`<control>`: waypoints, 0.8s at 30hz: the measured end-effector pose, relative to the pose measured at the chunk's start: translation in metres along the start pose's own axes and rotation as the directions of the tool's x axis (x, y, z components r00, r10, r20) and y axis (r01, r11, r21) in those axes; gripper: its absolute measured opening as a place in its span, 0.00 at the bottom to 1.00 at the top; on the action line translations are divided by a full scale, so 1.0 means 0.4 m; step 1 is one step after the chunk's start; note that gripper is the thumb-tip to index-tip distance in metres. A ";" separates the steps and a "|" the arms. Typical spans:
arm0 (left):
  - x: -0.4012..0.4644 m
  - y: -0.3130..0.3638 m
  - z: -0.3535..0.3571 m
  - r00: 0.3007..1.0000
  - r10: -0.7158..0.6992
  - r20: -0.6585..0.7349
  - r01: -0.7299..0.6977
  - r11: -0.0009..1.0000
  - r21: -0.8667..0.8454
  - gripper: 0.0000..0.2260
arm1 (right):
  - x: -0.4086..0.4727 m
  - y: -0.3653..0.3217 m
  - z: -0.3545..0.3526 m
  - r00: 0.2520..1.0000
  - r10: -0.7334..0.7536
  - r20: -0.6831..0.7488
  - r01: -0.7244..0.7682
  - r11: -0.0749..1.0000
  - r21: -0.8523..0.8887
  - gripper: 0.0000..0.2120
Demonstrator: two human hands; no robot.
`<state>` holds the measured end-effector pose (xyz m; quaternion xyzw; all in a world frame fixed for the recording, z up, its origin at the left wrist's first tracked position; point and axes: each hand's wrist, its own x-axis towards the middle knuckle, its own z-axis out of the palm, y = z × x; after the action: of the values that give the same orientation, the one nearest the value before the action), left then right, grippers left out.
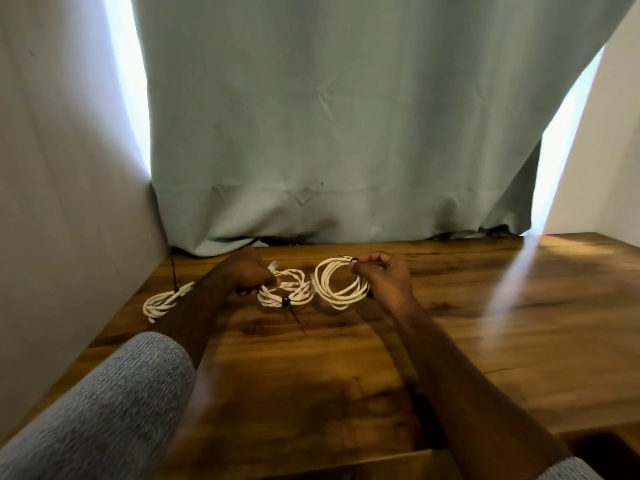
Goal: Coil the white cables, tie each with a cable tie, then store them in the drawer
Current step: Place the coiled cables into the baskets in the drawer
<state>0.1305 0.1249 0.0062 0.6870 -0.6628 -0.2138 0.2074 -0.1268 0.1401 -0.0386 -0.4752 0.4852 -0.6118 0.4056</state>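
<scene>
Three white coils in a row on the desk (pixel 450 306), left coil (pixel 162 303) tied black, middle coil (pixel 287 292) tied black, right coil (pixel 341 282) lifted, seemingly tied

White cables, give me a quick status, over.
Right hand grips right coil; left hand on middle coil. Left coil lies tied. Nothing in the way.

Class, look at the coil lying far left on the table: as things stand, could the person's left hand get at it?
Probably yes. The far-left coil lies bare on the table just left of the left forearm, nothing covering it. But the left hand grips the middle coil, so it must let go first.
</scene>
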 end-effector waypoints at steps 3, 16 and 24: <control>-0.028 0.054 0.031 0.999 0.039 0.003 -0.039 0.995 -0.089 0.12 | -0.017 -0.018 -0.069 0.999 -0.019 -0.042 0.018 1.000 -0.009 0.07; -0.194 0.396 0.299 0.918 0.298 0.263 -0.155 0.878 -0.453 0.10 | -0.235 -0.134 -0.522 0.954 -0.105 -0.279 0.068 0.988 -0.141 0.05; -0.353 0.634 0.526 0.767 0.455 0.452 -0.157 0.816 -0.556 0.12 | -0.472 -0.203 -0.860 0.886 -0.171 -0.431 0.050 0.959 -0.278 0.05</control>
<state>-0.2019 0.2566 -0.0202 0.3947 -0.7239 -0.5292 0.2004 -0.4235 0.4089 -0.0211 -0.3965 0.6137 -0.6584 0.1807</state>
